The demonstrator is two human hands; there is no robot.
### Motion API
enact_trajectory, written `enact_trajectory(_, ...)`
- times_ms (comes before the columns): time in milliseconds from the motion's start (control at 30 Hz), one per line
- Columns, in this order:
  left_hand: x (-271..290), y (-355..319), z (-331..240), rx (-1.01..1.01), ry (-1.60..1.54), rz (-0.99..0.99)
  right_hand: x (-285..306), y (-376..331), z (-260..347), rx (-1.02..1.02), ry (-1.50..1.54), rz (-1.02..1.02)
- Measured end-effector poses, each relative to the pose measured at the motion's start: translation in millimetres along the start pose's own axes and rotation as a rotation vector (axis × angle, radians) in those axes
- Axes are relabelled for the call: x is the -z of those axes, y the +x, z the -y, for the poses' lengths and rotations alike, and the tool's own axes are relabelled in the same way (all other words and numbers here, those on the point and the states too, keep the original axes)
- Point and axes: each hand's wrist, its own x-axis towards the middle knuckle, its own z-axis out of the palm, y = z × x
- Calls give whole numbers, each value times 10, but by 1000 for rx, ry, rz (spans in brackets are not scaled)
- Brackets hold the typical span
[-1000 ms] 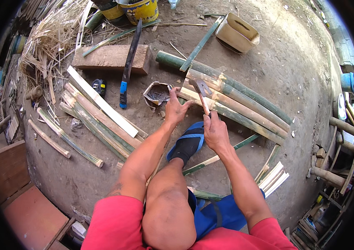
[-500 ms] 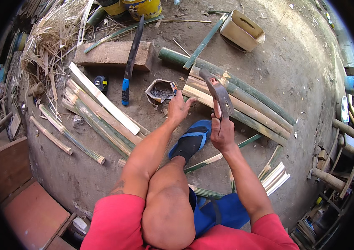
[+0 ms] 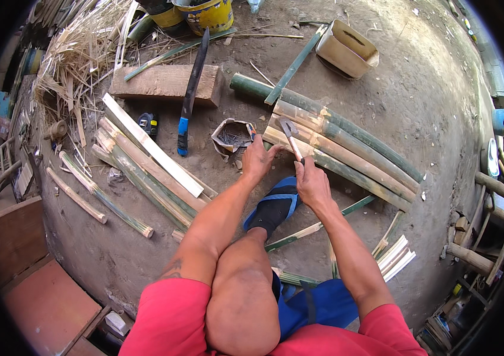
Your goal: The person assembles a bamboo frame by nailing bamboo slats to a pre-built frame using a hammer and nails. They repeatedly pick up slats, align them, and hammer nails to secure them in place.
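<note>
My right hand (image 3: pixel 313 185) is closed round the handle of a claw hammer (image 3: pixel 288 126), whose head is over the left ends of a row of split bamboo pieces (image 3: pixel 347 155). At the near left corner of that row, my left hand (image 3: pixel 258 159) grips the end of the nearest split bamboo, thumb and fingers on either side of it. Whether a nail is between its fingertips is too small to tell. Just left of this hand stands a torn paper container of nails (image 3: pixel 232 137). A green bamboo strip (image 3: pixel 295 64) touches the row's far left end.
Left of my foot lie several bamboo splits (image 3: pixel 139 163), a tape measure (image 3: pixel 148 123) and a long dark blade with a blue handle (image 3: pixel 188 101), leaning on a wooden block (image 3: pixel 169 83). Farther off are a cut plastic container (image 3: pixel 347 50) and yellow buckets (image 3: pixel 207 18).
The hammer head has come down and away from me, towards the bamboo ends, with my right hand lowered. My left hand stays at the bamboo end. The view has shifted slightly.
</note>
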Motion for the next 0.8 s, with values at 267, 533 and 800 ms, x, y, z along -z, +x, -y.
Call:
enact_trajectory(267, 34, -85, 2, 35, 36, 43, -60, 35, -10, -18, -139, 53)
enact_trajectory(533, 231, -296, 102, -200, -145, -73, -227, -185, 288, 80, 477, -93)
enact_trajectory(800, 1562, -1057, 1737, 457, 297, -744, -539, -380, 683, 167, 367, 159)
